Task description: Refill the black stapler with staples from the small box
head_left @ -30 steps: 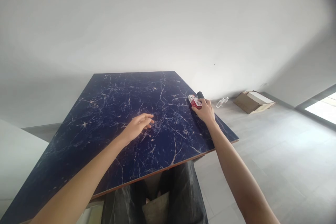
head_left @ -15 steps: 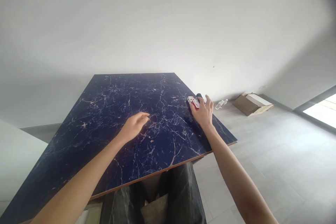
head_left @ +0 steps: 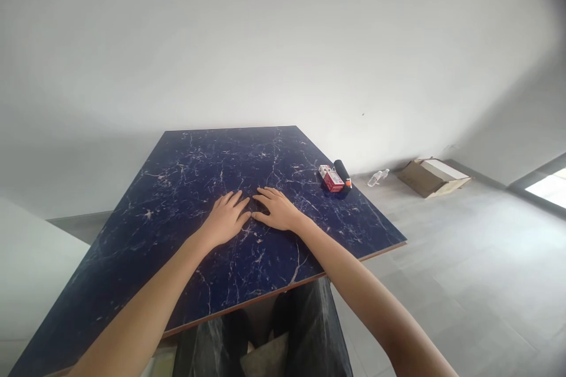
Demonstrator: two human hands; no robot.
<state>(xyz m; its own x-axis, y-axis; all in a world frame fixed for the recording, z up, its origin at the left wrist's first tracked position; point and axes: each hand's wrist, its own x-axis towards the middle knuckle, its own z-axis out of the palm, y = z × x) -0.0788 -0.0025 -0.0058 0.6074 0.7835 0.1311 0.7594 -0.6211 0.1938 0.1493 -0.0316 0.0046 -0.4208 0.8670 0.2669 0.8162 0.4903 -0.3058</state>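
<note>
My left hand (head_left: 224, 219) lies palm down on the dark blue marbled table (head_left: 177, 177), its fingers spread and nothing in it. Just to its right, my right hand (head_left: 277, 210) rests the same way, also open, with the two thumbs almost touching. Off to the right on the tabletop stands a small red and white box (head_left: 331, 179). Against the far side of that box lies a black cylindrical object (head_left: 342, 173) with an orange spot at its near end; I cannot make out its kind.
A clear plastic bottle (head_left: 378, 177) lies on the tiled floor (head_left: 442, 271) by the wall. Farther right sits a brown cardboard box (head_left: 431, 178). A white wall (head_left: 274, 41) runs behind the table. My legs in dark trousers (head_left: 305, 330) are below the table's front edge.
My right hand has let go of the box and black object and come left beside my left hand. The left hand has opened from a loose curl and flattened on the table.
</note>
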